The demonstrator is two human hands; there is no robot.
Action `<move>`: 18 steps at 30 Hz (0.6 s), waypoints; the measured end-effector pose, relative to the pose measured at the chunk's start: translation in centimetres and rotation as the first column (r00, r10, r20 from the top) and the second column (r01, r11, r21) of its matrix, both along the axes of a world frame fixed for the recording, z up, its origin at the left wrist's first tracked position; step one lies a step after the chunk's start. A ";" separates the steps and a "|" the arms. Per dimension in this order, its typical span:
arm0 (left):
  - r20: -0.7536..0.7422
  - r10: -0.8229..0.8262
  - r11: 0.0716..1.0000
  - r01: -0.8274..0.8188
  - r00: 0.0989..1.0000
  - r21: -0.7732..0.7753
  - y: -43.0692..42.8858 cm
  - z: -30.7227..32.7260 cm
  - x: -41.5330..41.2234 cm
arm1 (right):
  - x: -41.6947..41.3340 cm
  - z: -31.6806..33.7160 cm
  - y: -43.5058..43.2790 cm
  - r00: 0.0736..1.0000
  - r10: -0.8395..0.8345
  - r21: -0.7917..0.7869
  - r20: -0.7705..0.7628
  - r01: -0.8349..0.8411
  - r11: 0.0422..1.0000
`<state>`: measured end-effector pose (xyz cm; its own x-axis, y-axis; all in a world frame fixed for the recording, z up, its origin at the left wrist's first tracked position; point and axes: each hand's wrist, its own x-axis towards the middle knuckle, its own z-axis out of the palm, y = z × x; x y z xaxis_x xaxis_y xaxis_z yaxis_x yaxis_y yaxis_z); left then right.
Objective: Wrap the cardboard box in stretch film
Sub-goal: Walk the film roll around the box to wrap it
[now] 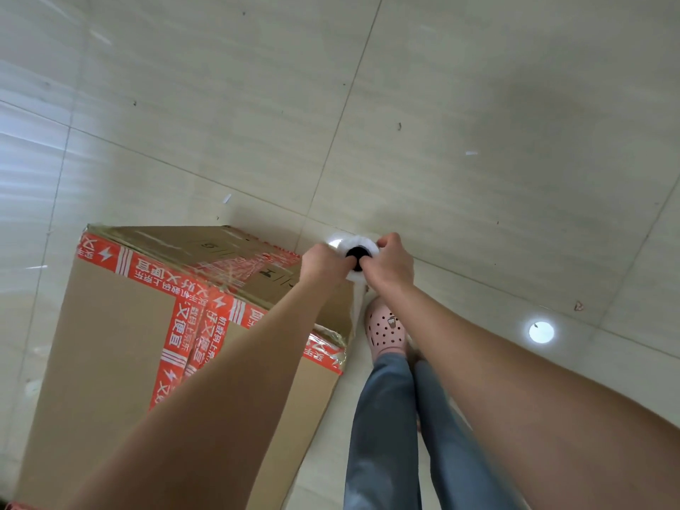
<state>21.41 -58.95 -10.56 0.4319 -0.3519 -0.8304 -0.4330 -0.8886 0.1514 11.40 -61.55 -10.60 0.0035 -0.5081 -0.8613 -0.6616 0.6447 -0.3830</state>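
tiled floor [478,104]; both hands [320,261] [390,265] grip film roll [349,244] beside taped cardboard box [110,325]

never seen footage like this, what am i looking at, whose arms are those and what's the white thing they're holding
No machine here: a person wears one camera on the head, looking down at their own arms. The left hand and right hand both hold a roll of stretch film, seen end-on, so its dark core shows. Beside it, on the tiled floor, stands a cardboard box sealed with red printed tape. Below are the person's jeans and a pink shoe.
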 end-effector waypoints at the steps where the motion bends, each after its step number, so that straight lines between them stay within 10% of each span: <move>1: 0.023 -0.147 0.989 0.148 0.989 -0.027 -0.4 0.0 0.2 | 0.1 0.0 0.1 1.000 0.031 -0.020 -0.003 -0.031 0.999; 8: 0.097 -0.596 0.800 0.600 0.797 -0.013 -2.7 -0.6 1.2 | 1.6 -0.2 -0.9 0.918 0.392 -0.190 -0.064 -0.397 0.898; 12: 0.088 -0.184 0.982 0.188 0.979 -0.037 -2.9 -0.5 2.6 | 2.8 0.0 -2.2 0.945 0.315 -0.199 -0.082 -0.325 0.924; 18: -0.011 0.248 0.969 -0.247 0.969 0.030 -2.1 -0.2 3.7 | 5.4 -0.2 -2.7 0.997 0.074 -0.004 0.007 -0.074 0.997</move>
